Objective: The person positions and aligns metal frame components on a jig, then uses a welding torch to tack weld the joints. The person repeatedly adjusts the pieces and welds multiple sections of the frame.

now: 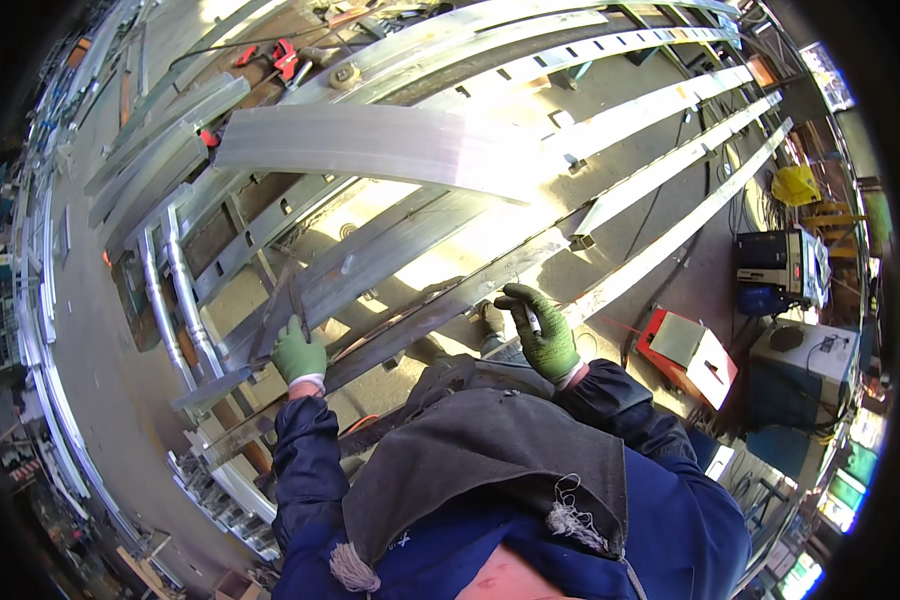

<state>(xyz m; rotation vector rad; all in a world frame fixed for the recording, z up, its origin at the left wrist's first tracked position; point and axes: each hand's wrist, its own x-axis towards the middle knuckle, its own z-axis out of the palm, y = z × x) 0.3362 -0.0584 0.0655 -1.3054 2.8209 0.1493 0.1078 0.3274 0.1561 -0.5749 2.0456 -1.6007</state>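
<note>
My left hand (pixel 298 354), in a green glove, is closed on the near end of a thin, dark, angled metal piece (pixel 288 292) that looks like a square. That piece lies across the grey metal beams at left of centre. My right hand (pixel 546 340), also gloved in green, is raised over the right part of the near beam (pixel 450 300). Its fingers are curled around a white marker pen (pixel 534 322). The marker's tip cannot be made out. Beyond both hands, a wide light-grey metal profile (pixel 360 140) rests across the other beams.
Several long metal rails (pixel 660 100) stretch toward the far right. A red-and-white box (pixel 686 358) stands on the floor to the right, near a dark machine (pixel 770 262) and cables. Red clamps (pixel 285 60) lie at the far left. More profiles (pixel 175 165) are stacked left.
</note>
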